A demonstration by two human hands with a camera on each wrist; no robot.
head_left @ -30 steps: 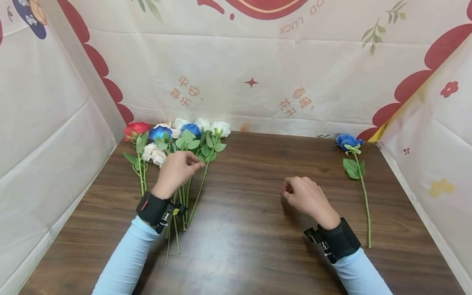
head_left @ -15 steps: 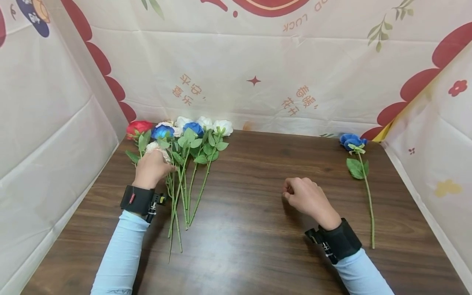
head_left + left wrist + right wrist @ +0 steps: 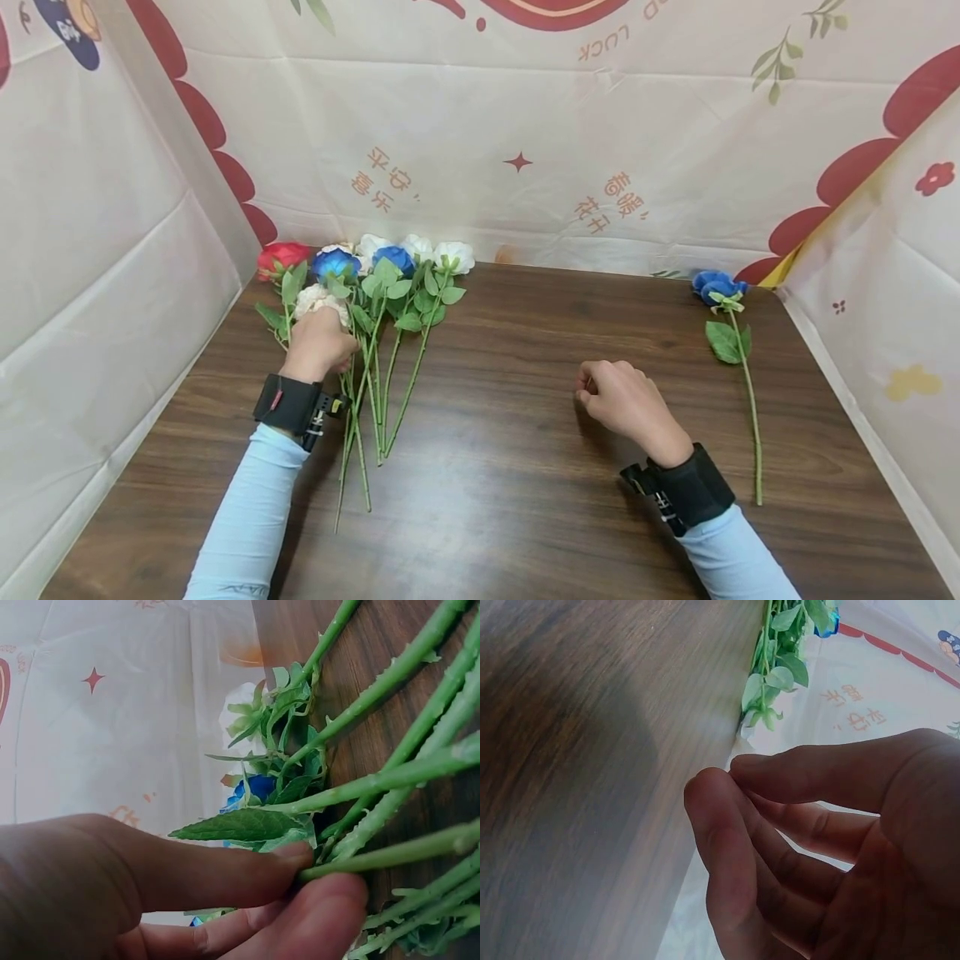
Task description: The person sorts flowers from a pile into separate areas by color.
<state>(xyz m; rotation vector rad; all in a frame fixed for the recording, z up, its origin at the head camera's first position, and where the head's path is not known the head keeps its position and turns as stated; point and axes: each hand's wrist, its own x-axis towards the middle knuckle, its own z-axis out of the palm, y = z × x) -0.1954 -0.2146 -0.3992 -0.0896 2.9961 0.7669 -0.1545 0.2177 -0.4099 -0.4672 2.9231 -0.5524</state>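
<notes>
My left hand [image 3: 318,346] is over the left side of a bunch of roses lying on the table. In the left wrist view, thumb and fingers pinch one green rose stem [image 3: 405,851]; which bloom it bears, I cannot tell. Just beyond the hand are a cream rose [image 3: 322,302] and a blue rose [image 3: 335,264]. A red rose [image 3: 282,258] lies at the far left, and white roses [image 3: 454,257] top the bunch's right side. Apart from any flower, my right hand [image 3: 630,406] rests at the table's middle right, its fingers loosely curled with nothing between them.
A single blue rose [image 3: 718,287] with a leafy stem lies alone on the right. White printed cloth [image 3: 480,150] walls the back and both sides of the brown wooden table [image 3: 525,500]. Several loose stems cross below the left hand.
My left hand has moved left and down from above the stems onto the bunch, and now pinches a stem. That stem's lower end has shifted slightly left. My right hand stays still.
</notes>
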